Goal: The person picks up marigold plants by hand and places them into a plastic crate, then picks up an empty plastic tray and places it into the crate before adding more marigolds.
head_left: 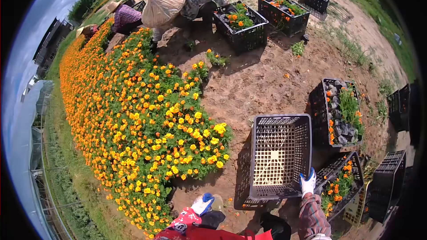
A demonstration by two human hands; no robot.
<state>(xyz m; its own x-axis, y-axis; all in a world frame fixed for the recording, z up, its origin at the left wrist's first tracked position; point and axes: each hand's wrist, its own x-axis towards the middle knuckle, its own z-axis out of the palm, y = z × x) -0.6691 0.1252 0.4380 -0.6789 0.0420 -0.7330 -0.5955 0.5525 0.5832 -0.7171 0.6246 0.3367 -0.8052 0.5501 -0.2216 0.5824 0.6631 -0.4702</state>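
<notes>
My right hand (308, 182), in a white and blue glove, grips the right rim of a black plastic crate (252, 160) near its lower corner. No plants lie in this crate, and its slatted bottom lets light through. My left hand (203, 204), gloved alike, is near my knee at the lower middle, with its fingers loosely apart and nothing seen in them. Close by it, the bed of yellow and orange marigolds (169, 138) ends at bare soil. Part of the left hand's fingers is hard to make out.
A crate of potted marigolds (327, 111) stands right of mine, with another flower-filled crate (357, 169) below it. Stacked black crates (388, 182) are at far right. Ahead, a person in a pale hat (164, 6) bends beside a crate (247, 40). Others work along the bed.
</notes>
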